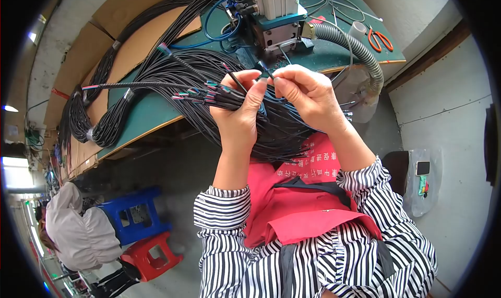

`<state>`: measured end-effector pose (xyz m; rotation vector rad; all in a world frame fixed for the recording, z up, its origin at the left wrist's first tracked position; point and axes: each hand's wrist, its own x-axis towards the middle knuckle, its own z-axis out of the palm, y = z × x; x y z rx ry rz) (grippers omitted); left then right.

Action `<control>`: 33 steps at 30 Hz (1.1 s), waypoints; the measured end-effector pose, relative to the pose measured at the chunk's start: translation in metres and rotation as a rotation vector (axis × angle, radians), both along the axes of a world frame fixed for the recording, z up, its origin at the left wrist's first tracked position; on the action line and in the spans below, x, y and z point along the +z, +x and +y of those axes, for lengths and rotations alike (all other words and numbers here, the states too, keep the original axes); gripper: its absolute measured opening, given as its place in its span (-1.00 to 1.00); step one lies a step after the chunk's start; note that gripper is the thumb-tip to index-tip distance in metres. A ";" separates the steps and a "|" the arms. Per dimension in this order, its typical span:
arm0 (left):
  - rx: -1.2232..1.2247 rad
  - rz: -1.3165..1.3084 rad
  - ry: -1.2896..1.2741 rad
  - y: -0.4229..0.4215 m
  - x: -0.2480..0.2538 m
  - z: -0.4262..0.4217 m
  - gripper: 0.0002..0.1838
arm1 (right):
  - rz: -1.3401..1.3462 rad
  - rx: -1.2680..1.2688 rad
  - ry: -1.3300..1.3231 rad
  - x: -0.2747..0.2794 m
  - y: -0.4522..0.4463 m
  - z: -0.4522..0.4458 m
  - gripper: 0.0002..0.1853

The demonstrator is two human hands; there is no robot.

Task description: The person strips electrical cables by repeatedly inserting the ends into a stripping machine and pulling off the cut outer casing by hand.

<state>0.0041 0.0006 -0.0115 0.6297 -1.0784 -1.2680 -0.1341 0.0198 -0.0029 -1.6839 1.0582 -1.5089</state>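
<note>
My left hand [239, 112] is closed on several black cables [224, 99] whose stripped ends show thin red, green, blue and white wires. Its thumb and forefinger are pinched close to one cable end [265, 68] standing up between my hands. From the other side, my right hand [310, 97] pinches that same cable with thumb and forefinger. Below both hands a thick bundle of black cables [282, 128] drapes from the bench over my lap. Parts of the cables are hidden behind my fingers.
A pneumatic machine [276, 10] with blue tubes stands on the green bench [156, 115]. A grey corrugated hose [360, 47] curves beside it, near orange-handled pliers [380, 39]. Coiled cables [107, 125] lie left. Another person [83, 230] sits near blue [135, 214] and red stools [151, 256].
</note>
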 end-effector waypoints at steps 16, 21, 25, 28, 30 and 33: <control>0.015 0.105 -0.029 -0.007 -0.005 0.002 -0.88 | 0.132 0.010 0.036 -0.014 0.004 0.006 -0.90; -0.105 -0.019 0.053 0.006 0.004 -0.001 -0.89 | 0.131 0.060 0.148 -0.008 -0.008 0.008 -0.89; -0.017 0.045 0.032 -0.010 0.001 0.003 -0.90 | -0.271 0.193 0.347 -0.015 0.009 0.013 -0.86; 0.114 -0.019 0.052 -0.022 0.004 0.003 -0.93 | -0.454 0.060 0.520 -0.011 0.006 0.008 -0.83; 0.143 -0.025 0.035 -0.022 0.005 0.003 -0.84 | -0.484 -0.016 0.560 -0.021 -0.003 -0.007 -0.82; 0.118 0.091 -0.006 -0.022 0.003 0.004 -0.76 | -0.517 -0.073 0.576 -0.032 -0.014 -0.032 -0.81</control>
